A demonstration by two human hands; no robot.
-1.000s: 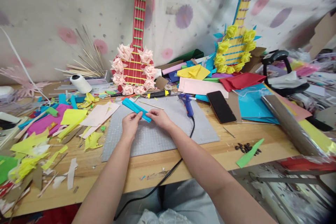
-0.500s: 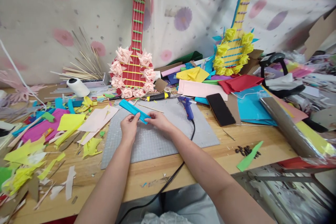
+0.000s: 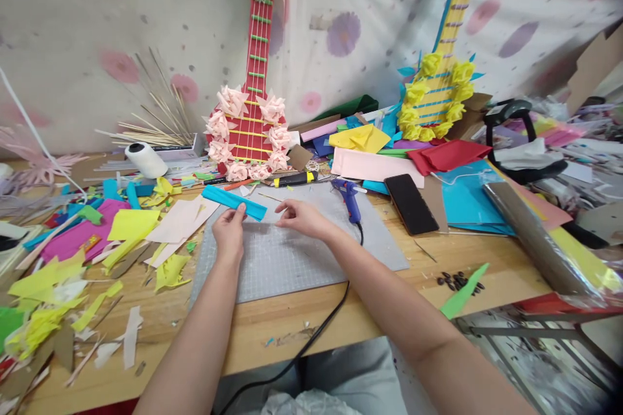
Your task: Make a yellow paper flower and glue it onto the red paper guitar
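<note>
A folded strip of blue crepe paper [image 3: 234, 201] is pinched in my left hand [image 3: 228, 231], the thumb on top of it. The strip slants over the far left part of the grey cutting mat [image 3: 292, 266]. My right hand [image 3: 300, 218] hovers over the mat just right of the strip, apart from it, with fingers curled loosely and a gap between thumb and forefinger. Right of that hand, a blue hot glue gun [image 3: 348, 200] lies on the mat, its black cord running toward the table's front edge.
Behind the mat stand a red paper guitar [image 3: 254, 123] with pink flowers and a yellow one [image 3: 435, 104]. Yellow paper scraps [image 3: 48, 279] cover the left side. A phone [image 3: 411, 204], dark beans [image 3: 455, 281] and a clear-wrapped roll [image 3: 540, 233] lie right. A thread spool [image 3: 146, 161] sits back left.
My right hand has let go of the blue strip and moved slightly right. My left hand has shifted left with the strip. The view has moved slightly.
</note>
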